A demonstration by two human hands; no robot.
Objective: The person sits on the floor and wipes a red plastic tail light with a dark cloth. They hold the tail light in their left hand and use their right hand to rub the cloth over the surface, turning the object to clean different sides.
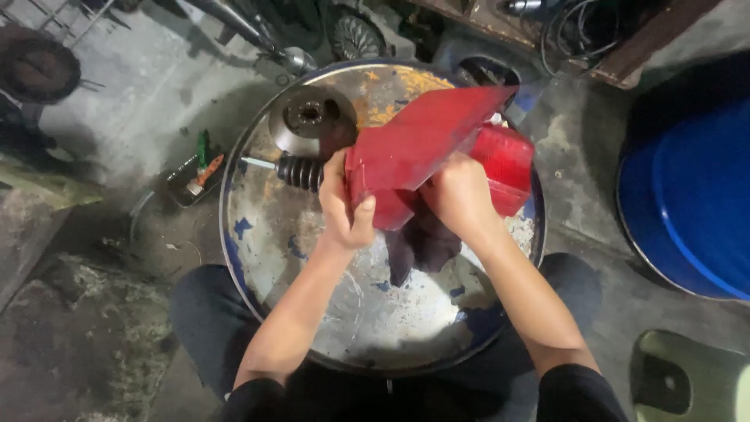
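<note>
At far left a rusty round grate [35, 69] lies on stained concrete floor [125, 117], well apart from the work. A small tray [191, 178] holding a green-handled tool sits just beside the rim of the drum lid [273, 258], a round steel top, scratched, rust-spotted and flecked with blue paint, which leaves bare metal open toward the person's knees. On it rest a grey brake disc [311, 117] and a black coil spring on a rod [297, 170], close to the left hand [344, 209]. That hand is clenched on the left edge of the red plastic cover [426, 141], a glossy, angular panel held tilted above the lid's middle. The right hand [461, 195] presses a dark cloth [422, 238] against the panel's underside, fingers curled around it. At right stands a smooth blue barrel [695, 195], near the lid's edge.
</note>
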